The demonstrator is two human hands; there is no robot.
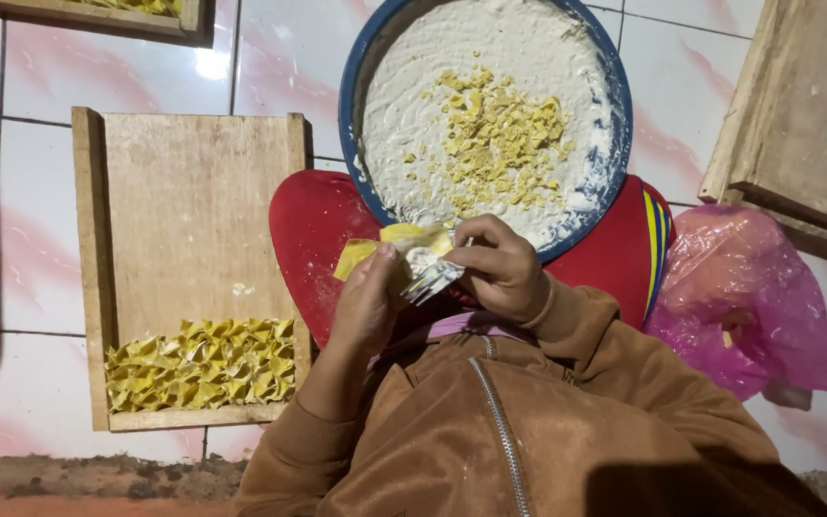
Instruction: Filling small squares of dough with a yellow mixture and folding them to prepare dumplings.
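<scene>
My left hand (366,306) holds a yellow dough wrapper (404,244) with a dab of white filling on it. My right hand (502,268) grips a metal fork (433,280), its tines resting on the wrapper. Just beyond my hands sits a blue-rimmed bowl (348,115) of white filling sprinkled with yellow crumbs, resting on a red stool (313,230). To the left lies a wooden tray (189,201) with several folded yellow dumplings (201,364) packed along its near edge.
A pink plastic bag (758,306) lies at the right on the tiled floor. Another wooden tray (801,124) leans at the upper right. A third tray (145,19) with yellow pieces shows at the top left. My brown zipped jacket fills the bottom.
</scene>
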